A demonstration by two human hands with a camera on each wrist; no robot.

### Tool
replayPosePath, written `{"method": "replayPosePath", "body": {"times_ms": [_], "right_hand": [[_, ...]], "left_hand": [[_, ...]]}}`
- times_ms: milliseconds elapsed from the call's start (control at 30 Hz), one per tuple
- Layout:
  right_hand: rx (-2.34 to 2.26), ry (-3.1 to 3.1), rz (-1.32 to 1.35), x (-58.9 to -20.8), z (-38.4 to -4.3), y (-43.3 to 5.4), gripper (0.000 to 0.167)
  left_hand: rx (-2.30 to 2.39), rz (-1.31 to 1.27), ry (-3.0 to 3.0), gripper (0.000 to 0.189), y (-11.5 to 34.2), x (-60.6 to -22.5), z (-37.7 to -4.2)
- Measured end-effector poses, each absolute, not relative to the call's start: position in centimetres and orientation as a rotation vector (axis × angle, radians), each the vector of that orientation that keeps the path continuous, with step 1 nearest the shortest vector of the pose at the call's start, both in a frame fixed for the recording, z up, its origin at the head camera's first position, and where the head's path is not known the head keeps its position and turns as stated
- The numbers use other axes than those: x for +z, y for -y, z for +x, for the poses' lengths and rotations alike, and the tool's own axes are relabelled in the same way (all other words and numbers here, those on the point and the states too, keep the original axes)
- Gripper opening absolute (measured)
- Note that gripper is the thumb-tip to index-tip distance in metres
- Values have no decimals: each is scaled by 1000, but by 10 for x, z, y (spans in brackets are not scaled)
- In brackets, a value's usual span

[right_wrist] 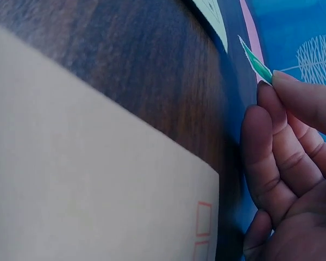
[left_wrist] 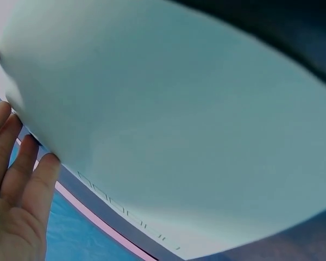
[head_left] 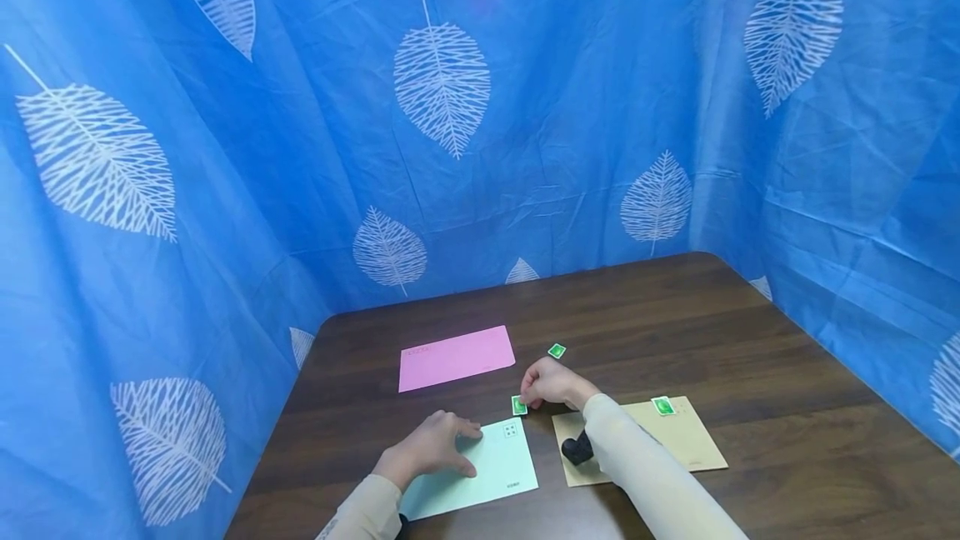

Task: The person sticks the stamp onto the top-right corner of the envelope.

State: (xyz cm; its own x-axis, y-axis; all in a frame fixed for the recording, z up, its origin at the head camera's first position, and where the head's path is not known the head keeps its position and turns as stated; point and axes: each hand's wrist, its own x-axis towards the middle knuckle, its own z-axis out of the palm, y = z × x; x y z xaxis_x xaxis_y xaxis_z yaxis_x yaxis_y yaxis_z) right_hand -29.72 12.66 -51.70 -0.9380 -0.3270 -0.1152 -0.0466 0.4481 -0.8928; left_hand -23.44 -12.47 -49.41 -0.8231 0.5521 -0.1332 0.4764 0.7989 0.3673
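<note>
A pale green envelope [head_left: 495, 473] lies flat at the front of the table, with a printed box in its upper right corner. My left hand [head_left: 433, 445] rests on it; thumb and fingers are spread, and the fingertips [left_wrist: 50, 160] touch along one edge in the left wrist view. Just beyond the envelope's upper right corner, my right hand [head_left: 553, 382] pinches a green stamp with a white border [head_left: 519, 406]. Seen from the right wrist, thumb and forefinger hold the stamp [right_wrist: 255, 62] by one end, above the table.
A tan envelope [head_left: 686, 440] under my right forearm bears a green stamp [head_left: 663, 406] near its top edge. Another green stamp [head_left: 557, 351] lies loose beyond my right hand. Farther back lies a pink envelope [head_left: 457, 359]. Blue leaf-print curtains [head_left: 540, 107] surround the wooden table [head_left: 637, 307].
</note>
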Motion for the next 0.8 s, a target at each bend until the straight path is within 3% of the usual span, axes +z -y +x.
{"method": "replayPosePath", "body": {"times_ms": [800], "right_hand": [[-1410,-2459,-341,-517,-293,-119,13]], "left_hand": [[477,770,-2748,52,123,-495,-234]]}}
